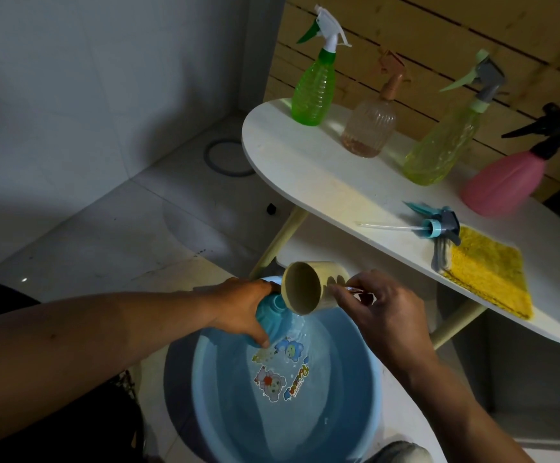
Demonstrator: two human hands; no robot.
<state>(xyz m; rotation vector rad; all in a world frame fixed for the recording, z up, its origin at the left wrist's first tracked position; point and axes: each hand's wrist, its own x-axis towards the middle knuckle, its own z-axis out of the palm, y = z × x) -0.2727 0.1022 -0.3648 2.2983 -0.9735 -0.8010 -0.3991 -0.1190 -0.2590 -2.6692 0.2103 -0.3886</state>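
Observation:
My left hand (246, 307) grips a teal bottle (271, 317) with no spray head, held tilted over a blue basin (355, 389) of water. My right hand (384, 317) holds a beige cup (312, 285) by its handle. The cup is tipped with its mouth against the bottle's neck, and water runs down from there into the basin. Cartoon stickers show on the basin's bottom. A loose teal and grey spray head (437, 225) with its dip tube lies on the white table (305, 168).
On the table stand a green spray bottle (313, 91), a clear pinkish one (370, 128), a yellow-green one (442, 145) and a pink one (502, 185). A yellow cloth (492, 275) lies near the table's edge. A floor drain (227, 157) sits behind.

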